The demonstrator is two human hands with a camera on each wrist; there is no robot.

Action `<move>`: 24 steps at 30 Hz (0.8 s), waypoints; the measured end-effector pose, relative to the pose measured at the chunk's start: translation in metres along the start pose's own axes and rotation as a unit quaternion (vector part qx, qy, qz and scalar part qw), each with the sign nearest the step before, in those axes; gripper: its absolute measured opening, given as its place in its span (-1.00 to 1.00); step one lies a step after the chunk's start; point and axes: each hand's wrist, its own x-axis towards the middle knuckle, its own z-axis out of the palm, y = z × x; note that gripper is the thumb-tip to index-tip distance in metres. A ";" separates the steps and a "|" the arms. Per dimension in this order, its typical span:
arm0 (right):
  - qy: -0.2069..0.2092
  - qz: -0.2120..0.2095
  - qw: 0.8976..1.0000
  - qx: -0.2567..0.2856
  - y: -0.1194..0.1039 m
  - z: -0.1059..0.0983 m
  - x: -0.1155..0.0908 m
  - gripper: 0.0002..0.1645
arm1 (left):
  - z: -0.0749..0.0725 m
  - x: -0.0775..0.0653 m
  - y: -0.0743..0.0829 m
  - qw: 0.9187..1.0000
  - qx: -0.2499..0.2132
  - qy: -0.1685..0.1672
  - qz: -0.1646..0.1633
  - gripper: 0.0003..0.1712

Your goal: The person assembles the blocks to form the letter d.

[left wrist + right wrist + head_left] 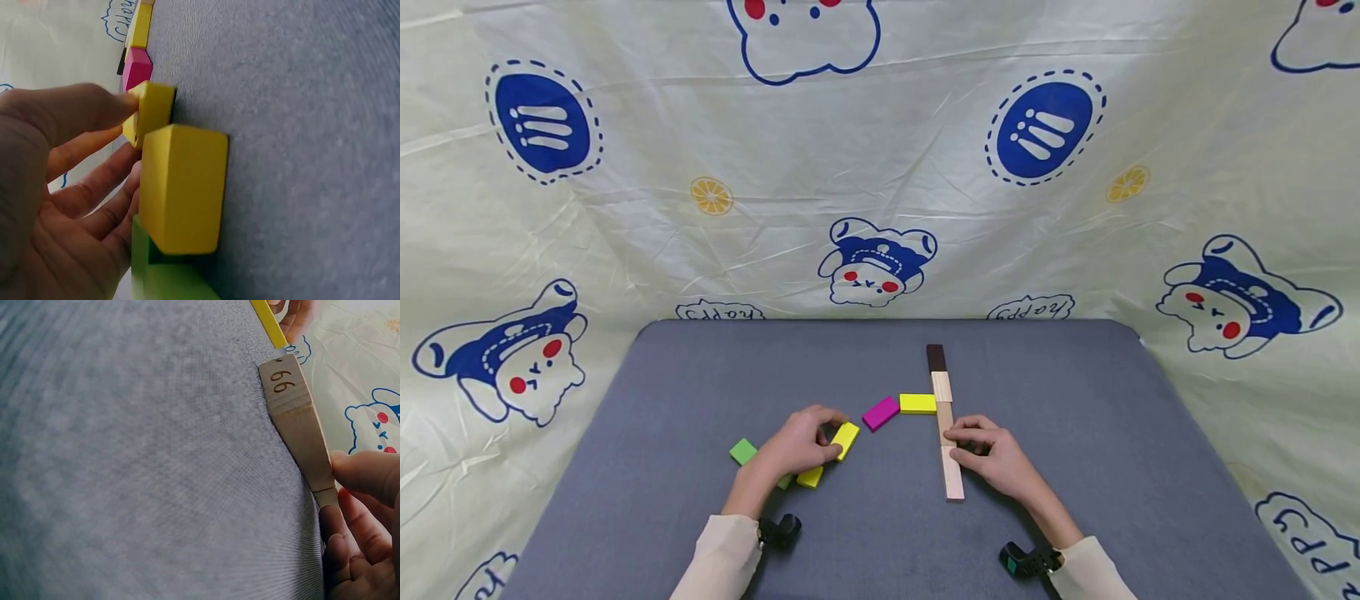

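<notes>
My left hand point(801, 442) pinches a yellow block point(848, 439) between thumb and fingers on the grey table. Nearer to me, a second yellow block point(194, 187) lies beside green blocks point(172, 281), partly hidden by that hand in the head view. Touching the right side of a straight row of wooden blocks is my right hand point(996, 458), its thumb and fingertips along the edge. Two of these are a tan block point(945, 422) and, nearest me, a pale block point(952, 479), whose end bears the digits "66" in the right wrist view.
Beyond the held block lie a magenta block point(881, 412) and another yellow block point(917, 404), which meets the wooden row. A pale block point(942, 386) and a dark brown block point(936, 357) form the row's far end. A printed cloth point(865, 150) hangs behind the table point(1075, 400).
</notes>
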 end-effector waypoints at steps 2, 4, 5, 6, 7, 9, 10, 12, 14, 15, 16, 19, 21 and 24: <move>0.001 -0.003 1.000 0.002 0.000 0.000 0.000 -0.72 | 0.001 0.002 0.001 1.000 0.002 -0.003 0.002 -0.56; 0.001 0.000 1.000 0.000 0.000 0.000 0.000 -0.72 | 0.003 0.003 0.003 1.000 0.009 -0.003 0.006 -0.55; 0.001 0.000 1.000 -0.004 0.001 0.000 0.000 -0.72 | 0.004 0.004 0.004 1.000 0.014 -0.001 0.007 -0.54; 0.002 0.003 1.000 -0.008 0.001 0.001 0.000 -0.73 | 0.006 0.004 0.005 1.000 0.020 0.001 0.007 -0.54; 0.002 0.006 1.000 -0.011 0.000 0.001 0.001 -0.73 | 0.007 0.004 0.005 1.000 0.023 0.003 0.010 -0.53; 0.002 0.012 1.000 -0.016 0.000 0.001 0.001 -0.72 | 0.010 0.005 0.007 1.000 0.027 0.007 0.012 -0.53; 0.003 0.015 1.000 -0.018 0.000 0.001 0.001 -0.72 | 0.011 0.005 0.008 1.000 0.027 0.008 0.012 -0.53; 0.003 0.018 1.000 -0.019 0.000 0.001 0.002 -0.73 | 0.013 0.005 0.010 1.000 0.023 0.010 0.009 -0.54; 0.002 0.021 1.000 -0.019 0.000 0.001 0.002 -0.73 | 0.015 0.005 0.011 1.000 0.019 0.013 0.008 -0.55; 0.001 0.022 1.000 -0.019 0.000 0.002 0.002 -0.72 | 0.016 0.005 0.011 1.000 0.017 0.014 0.007 -0.55; 0.001 0.022 1.000 -0.019 0.000 0.002 0.002 -0.72 | 0.016 0.005 0.012 1.000 0.016 0.015 0.007 -0.56; 0.001 0.024 1.000 -0.019 0.000 0.002 0.001 -0.72 | 0.017 0.005 0.013 1.000 0.015 0.018 0.008 -0.56; 0.001 0.023 1.000 -0.020 0.000 0.001 0.001 -0.72 | 0.017 0.005 0.014 1.000 0.016 0.020 0.007 -0.56; 0.002 0.024 1.000 -0.018 -0.001 0.001 0.001 -0.72 | 0.018 0.005 0.014 1.000 0.017 0.024 0.004 -0.56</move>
